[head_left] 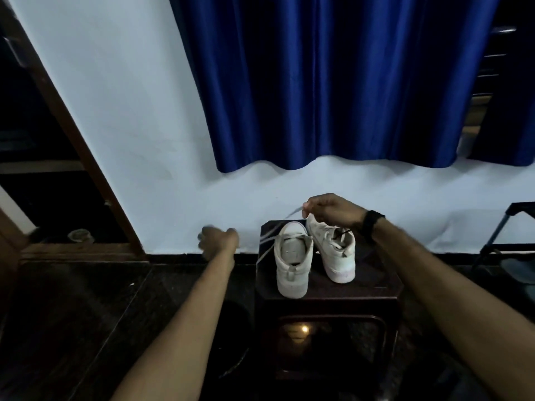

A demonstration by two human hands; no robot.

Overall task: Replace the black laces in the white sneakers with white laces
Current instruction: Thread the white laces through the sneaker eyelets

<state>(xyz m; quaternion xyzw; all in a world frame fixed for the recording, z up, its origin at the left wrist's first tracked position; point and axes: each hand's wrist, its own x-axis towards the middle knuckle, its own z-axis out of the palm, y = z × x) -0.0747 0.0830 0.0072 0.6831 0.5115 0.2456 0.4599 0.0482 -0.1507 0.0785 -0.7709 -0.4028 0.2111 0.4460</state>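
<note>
Head view: right hand [327,208] pinches white lace [293,212] above white sneakers [292,261]; left hand [217,241] blurred, grip unclear.

A blue curtain [333,82] hangs against the pale wall [130,111]. A dark wooden desk [385,287] stands on the dark floor [86,314]; a brown door frame [72,134] leans at left, a black rack [498,235] at right.

white sneakers [292,261], blue curtain [333,82], black wristband [371,225]
</note>
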